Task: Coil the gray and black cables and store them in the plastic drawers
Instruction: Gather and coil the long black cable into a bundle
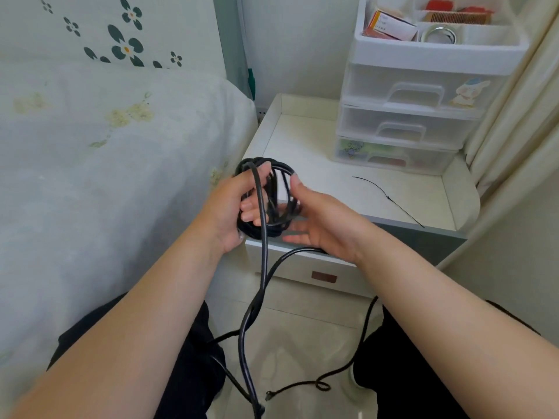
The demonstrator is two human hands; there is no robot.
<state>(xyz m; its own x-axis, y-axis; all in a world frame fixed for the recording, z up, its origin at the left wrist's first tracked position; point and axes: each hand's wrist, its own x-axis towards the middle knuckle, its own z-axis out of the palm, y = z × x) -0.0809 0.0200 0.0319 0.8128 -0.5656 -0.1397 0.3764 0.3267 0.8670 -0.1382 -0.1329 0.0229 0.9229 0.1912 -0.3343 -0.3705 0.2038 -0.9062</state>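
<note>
A black cable is partly wound into a coil in front of me, above the near edge of the nightstand. My left hand grips the coil with its fingers curled through the loops. My right hand sits at the coil's right side, thumb up against the loops and fingers spread under them. Loose cable hangs from the coil down between my knees and trails over the floor to its plug end. The plastic drawers stand at the back right of the nightstand, all shut. No gray cable is in view.
A black zip tie lies on the white nightstand top. An open tray above the drawers holds small items. A bed fills the left; a curtain hangs at the right. Tiled floor lies below.
</note>
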